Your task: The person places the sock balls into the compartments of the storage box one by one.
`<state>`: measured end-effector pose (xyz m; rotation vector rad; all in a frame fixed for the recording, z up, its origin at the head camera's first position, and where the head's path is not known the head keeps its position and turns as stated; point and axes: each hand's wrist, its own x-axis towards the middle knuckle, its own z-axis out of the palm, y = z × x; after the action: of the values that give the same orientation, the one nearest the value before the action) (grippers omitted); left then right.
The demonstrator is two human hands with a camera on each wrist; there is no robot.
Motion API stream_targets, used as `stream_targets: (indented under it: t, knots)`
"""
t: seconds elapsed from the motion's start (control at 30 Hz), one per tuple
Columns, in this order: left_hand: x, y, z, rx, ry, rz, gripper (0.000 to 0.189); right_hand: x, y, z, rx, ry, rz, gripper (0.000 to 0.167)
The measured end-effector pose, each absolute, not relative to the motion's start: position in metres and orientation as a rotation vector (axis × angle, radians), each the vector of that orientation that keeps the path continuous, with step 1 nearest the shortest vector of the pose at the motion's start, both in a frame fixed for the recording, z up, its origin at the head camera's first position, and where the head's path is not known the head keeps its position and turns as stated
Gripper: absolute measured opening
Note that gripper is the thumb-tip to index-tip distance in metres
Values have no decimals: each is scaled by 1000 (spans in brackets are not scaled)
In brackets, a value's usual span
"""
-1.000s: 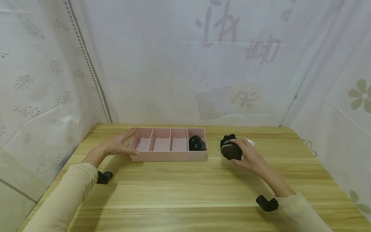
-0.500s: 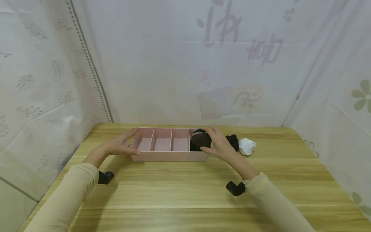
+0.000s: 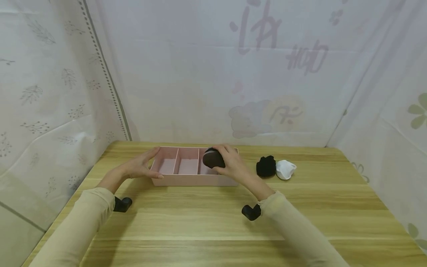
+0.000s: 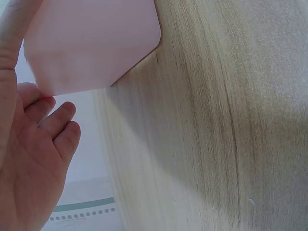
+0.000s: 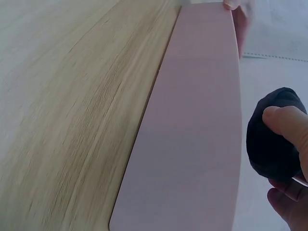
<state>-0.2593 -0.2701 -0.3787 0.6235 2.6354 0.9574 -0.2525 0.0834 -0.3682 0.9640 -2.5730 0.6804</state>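
A pink storage box (image 3: 195,180) with a row of compartments stands on the table. My left hand (image 3: 138,165) grips its left end, thumb on the front rim and fingers at the back corner. The left wrist view shows the box's end wall (image 4: 91,43) beside my curled fingers. Above the third compartment from the left, my right hand (image 3: 232,165) holds a dark rolled-up sock (image 3: 213,158) with a greyish band. In the right wrist view this sock (image 5: 272,139) sits between thumb and fingers, apart from the box's wall. My right hand hides the rightmost compartment.
Right of the box, a black bundled sock (image 3: 265,166) lies on the wooden table (image 3: 186,222), touching a white bundled one (image 3: 285,170). Patterned white cloth (image 3: 186,74) hangs behind the table and at both sides. Black wrist mounts stick out below both forearms.
My right hand has carried the dark sock leftward from beside the black and white ones, past the rightmost compartment, to above the third. My left hand has stayed on the box.
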Motion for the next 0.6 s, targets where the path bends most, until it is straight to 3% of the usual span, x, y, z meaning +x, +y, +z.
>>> stream_targets:
  t: [0.6]
  knots:
    - [-262, -270, -382, 638, 2617, 1005, 114, -264, 57, -376, 1036, -2746, 451, 51]
